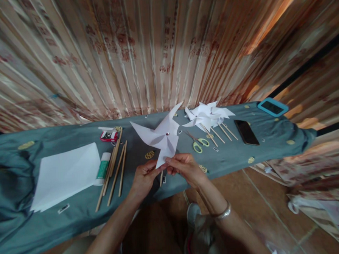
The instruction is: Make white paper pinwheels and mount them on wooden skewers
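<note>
A white paper pinwheel with a shiny pin at its centre is held up over the cloth. My left hand is closed around its lower part, where a wooden stick shows below the fingers. With thumb and fingers pinched, my right hand grips the lower paper blade. Several finished-looking white pinwheels on sticks lie in an overlapping group behind to the right. Scissors with green handles lie between that group and my right hand.
On the left lie white paper sheets, a glue stick, several wooden sticks and a red box of pins. A phone and a blue-framed device lie rightward. A pleated curtain hangs behind the cloth-covered table.
</note>
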A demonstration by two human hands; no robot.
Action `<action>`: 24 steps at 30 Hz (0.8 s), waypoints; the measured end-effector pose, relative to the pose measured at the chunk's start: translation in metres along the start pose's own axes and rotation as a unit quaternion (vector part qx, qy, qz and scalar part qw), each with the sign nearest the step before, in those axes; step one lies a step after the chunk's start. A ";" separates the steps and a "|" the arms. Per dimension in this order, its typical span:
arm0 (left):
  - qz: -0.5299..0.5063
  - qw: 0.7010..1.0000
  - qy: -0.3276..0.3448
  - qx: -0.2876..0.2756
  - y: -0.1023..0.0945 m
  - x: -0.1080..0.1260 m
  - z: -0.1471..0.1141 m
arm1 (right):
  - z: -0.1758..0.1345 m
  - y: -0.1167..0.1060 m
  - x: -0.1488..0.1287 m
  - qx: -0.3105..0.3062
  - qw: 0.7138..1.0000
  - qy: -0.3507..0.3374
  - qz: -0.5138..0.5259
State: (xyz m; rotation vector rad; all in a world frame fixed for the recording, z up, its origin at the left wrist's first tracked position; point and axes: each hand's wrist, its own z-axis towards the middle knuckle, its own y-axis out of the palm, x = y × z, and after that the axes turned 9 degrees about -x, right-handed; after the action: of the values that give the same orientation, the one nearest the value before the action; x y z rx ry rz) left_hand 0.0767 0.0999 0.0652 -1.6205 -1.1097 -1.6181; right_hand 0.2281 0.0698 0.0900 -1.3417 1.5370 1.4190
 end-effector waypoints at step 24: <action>-0.017 0.998 -0.056 0.022 -0.003 0.000 -0.004 | -0.006 -0.045 -0.028 0.190 0.961 -0.183 -0.087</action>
State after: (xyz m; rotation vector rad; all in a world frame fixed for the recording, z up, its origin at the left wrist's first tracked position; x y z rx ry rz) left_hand 0.0717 0.0977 0.0650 -1.6883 -1.2268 -1.5288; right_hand 0.2791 0.0754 0.1034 -0.9008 1.3230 1.1159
